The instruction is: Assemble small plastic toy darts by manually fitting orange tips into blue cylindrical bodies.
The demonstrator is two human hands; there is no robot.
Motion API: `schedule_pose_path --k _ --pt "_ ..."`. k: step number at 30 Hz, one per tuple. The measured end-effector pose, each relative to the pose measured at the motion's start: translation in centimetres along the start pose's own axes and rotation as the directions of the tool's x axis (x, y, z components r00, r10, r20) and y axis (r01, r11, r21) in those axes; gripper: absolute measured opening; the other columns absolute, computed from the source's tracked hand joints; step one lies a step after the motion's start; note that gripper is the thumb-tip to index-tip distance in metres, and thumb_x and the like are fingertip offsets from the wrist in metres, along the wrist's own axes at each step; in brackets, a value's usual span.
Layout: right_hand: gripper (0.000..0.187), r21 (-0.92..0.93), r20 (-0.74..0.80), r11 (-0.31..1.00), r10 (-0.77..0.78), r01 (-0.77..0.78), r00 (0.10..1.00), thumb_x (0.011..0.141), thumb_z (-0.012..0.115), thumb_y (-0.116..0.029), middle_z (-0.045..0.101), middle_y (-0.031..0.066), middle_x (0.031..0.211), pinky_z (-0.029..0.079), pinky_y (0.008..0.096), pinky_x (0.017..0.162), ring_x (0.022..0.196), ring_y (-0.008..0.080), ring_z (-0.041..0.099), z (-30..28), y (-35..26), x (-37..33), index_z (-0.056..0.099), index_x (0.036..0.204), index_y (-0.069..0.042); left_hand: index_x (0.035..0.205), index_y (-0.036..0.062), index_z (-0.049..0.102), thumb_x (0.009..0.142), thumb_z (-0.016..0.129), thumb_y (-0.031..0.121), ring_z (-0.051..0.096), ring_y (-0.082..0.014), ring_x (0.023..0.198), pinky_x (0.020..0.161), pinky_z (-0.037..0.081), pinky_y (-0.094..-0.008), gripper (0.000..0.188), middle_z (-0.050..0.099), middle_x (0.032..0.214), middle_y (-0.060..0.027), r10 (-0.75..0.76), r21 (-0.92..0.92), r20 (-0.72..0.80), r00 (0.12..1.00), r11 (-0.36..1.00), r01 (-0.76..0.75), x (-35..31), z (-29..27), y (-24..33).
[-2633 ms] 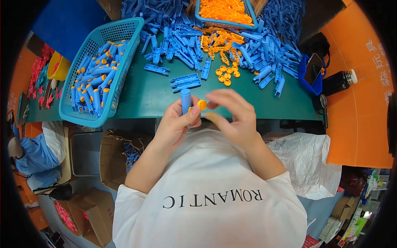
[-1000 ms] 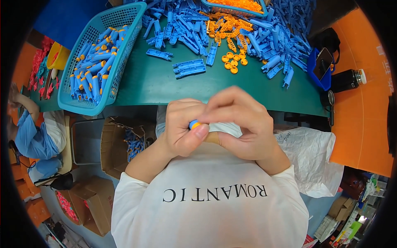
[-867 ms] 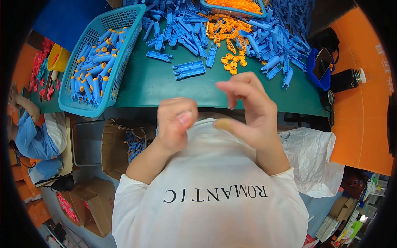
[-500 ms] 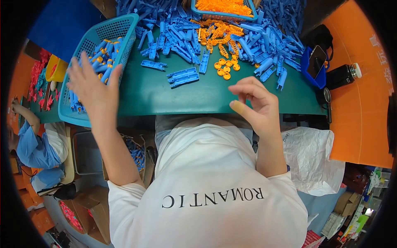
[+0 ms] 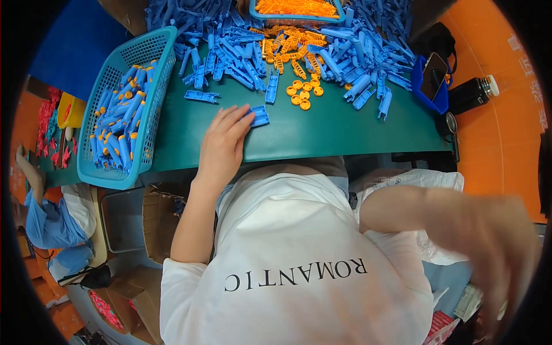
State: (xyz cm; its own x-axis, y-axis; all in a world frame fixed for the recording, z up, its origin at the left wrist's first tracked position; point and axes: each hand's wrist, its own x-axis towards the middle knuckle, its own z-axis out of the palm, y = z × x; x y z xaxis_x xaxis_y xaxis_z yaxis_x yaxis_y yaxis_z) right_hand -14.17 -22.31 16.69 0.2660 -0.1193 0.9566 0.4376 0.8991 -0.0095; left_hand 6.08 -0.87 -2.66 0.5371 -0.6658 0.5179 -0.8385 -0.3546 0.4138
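Observation:
My left hand [image 5: 223, 141] lies palm down near the front of the green table, its fingers stretched out over the blue plastic half-shells [image 5: 260, 117], partly covering them. Another blue half-shell [image 5: 271, 86] stands just beyond its fingertips, and one more blue half-shell [image 5: 201, 96] lies to the left. My right hand [image 5: 489, 241] is off the table at the right, smeared by motion; its fingers cannot be made out. To the right of the shells lies a small group of round orange caps [image 5: 305, 95]. Orange ladder-like strips [image 5: 290, 43] are heaped behind them.
A turquoise basket [image 5: 86, 164] at the left holds blue tubes with orange ends. Piles of blue shells [image 5: 368, 57] and a basket [image 5: 299, 20] of orange parts fill the back. At right are a blue tray [image 5: 422, 95] with a phone and a black bottle [image 5: 468, 95]. A co-worker's arm [image 5: 31, 172] shows at far left.
My left hand has come from above the turquoise basket rightward onto the blue half-shells. My right hand has swung from above the table's front edge out to the lower right.

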Motion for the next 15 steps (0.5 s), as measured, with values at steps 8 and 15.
schedule_pose_path --k 8,15 --pt "0.020 -0.460 -0.801 -0.700 0.061 -0.547 0.595 0.085 0.076 -0.019 0.074 0.0124 0.087 0.055 0.0339 0.072 0.077 0.0214 0.071 -20.0 6.0 -8.5 0.077 0.097 -0.002 0.121 0.0072 0.070 0.088 0.070 0.002 0.058 -0.0366 0.123 0.109 0.043 -0.0491 0.034 0.065 0.131 -0.0118 0.034 -0.123 0.035 0.999 0.992 -0.030 -0.7 1.3 2.9" --pt "0.031 -0.075 -0.955 -0.963 -0.004 -0.257 0.296 0.079 0.078 -0.031 0.074 0.0177 0.094 0.058 0.0449 0.075 0.085 0.0365 0.073 -26.5 7.8 -7.9 0.077 0.091 -0.002 0.099 0.0070 0.074 0.079 0.078 0.006 0.060 -0.0293 0.098 0.083 0.048 -0.0416 0.021 0.066 0.104 -0.0073 -0.040 -0.209 -0.118 0.992 0.978 0.014 -1.4 0.6 2.5"
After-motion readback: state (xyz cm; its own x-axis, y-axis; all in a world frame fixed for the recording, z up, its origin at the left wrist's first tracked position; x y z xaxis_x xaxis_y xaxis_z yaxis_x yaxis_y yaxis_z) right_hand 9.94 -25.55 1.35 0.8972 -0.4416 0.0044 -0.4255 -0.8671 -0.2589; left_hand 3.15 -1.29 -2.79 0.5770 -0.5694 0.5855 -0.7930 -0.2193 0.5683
